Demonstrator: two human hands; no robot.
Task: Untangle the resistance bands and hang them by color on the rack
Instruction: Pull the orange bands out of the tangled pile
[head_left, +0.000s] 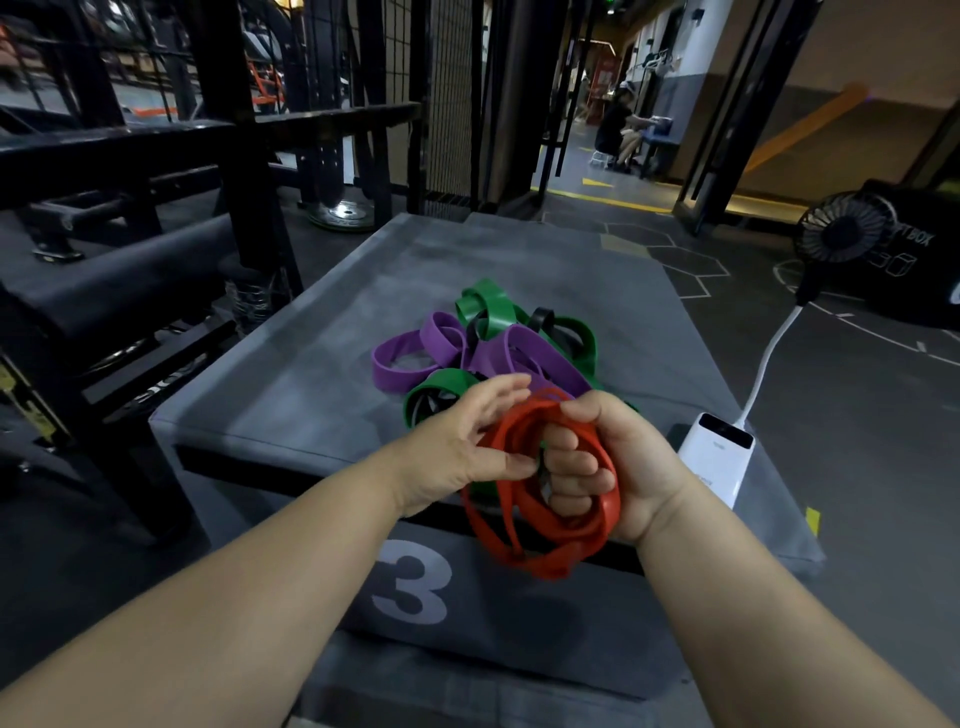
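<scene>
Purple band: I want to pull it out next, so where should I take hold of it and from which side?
Pinch the purple band at its open loop on the pile's left edge, coming from the left. That loop lies free on the grey pad, while the rest is tangled among green bands and a black band.

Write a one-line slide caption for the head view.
Right hand grips coiled red band, left hand open beside; purple and green bands tangled behind.
</scene>
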